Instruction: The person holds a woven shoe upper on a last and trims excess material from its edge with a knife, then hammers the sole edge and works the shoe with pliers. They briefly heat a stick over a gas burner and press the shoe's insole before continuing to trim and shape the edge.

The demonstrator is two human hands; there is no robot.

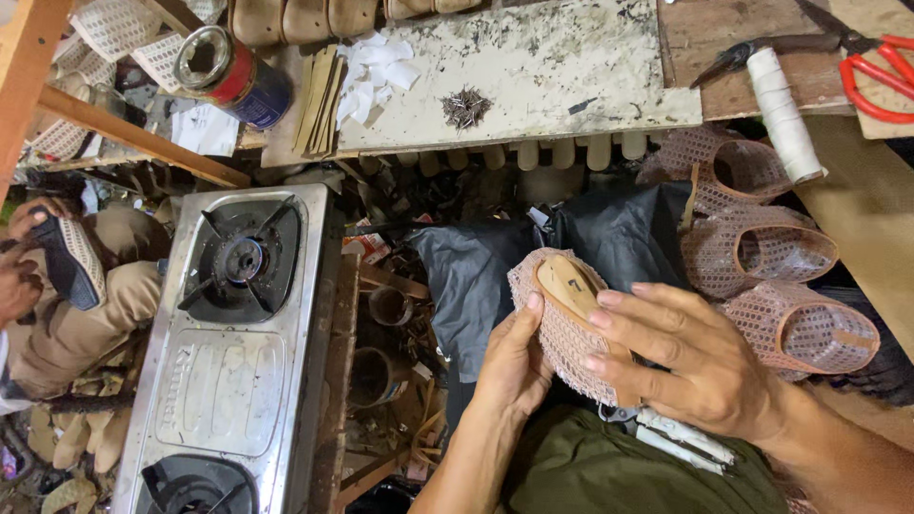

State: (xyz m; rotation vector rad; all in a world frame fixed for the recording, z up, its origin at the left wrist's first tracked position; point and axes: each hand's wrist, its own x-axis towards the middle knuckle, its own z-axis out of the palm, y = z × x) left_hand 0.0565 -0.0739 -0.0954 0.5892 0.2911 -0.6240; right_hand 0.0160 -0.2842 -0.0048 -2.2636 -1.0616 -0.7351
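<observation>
Head view, one item in hand: pink mesh shoe upper (pixel 562 328) stretched over a tan shoe last (pixel 569 284), held above the person's lap, below the near edge of the workbench (pixel 533 67).

Left hand (pixel 514 366): under the piece, thumb pressed along the mesh edge on the left side. Right hand (pixel 690 357): laid over the right flank, fingers spread and pressing the mesh down against the last. Both hands clasp the piece; neither holds a tool.

Handling note, as a judgement: the step looks like seating the mesh evenly on the last. It would go best with thumb and fingers pulling in opposite directions, so the weave lies flat without puckers, and with the last's bare top kept centred in the opening.

Nearby stock: three finished mesh uppers (pixel 762 252) stacked just right of the hands; roll of white cord (pixel 783 114) and red-handled scissors (pixel 871 81) at the bench's right end; small heap of tacks (pixel 466 107) mid-bench; open glue tin (pixel 228 76) at the left corner. Two-burner gas stove (pixel 224 362) stands to the left. Another person's hand (pixel 17 286), at the far left edge, holds a dark shoe (pixel 69 257).
</observation>
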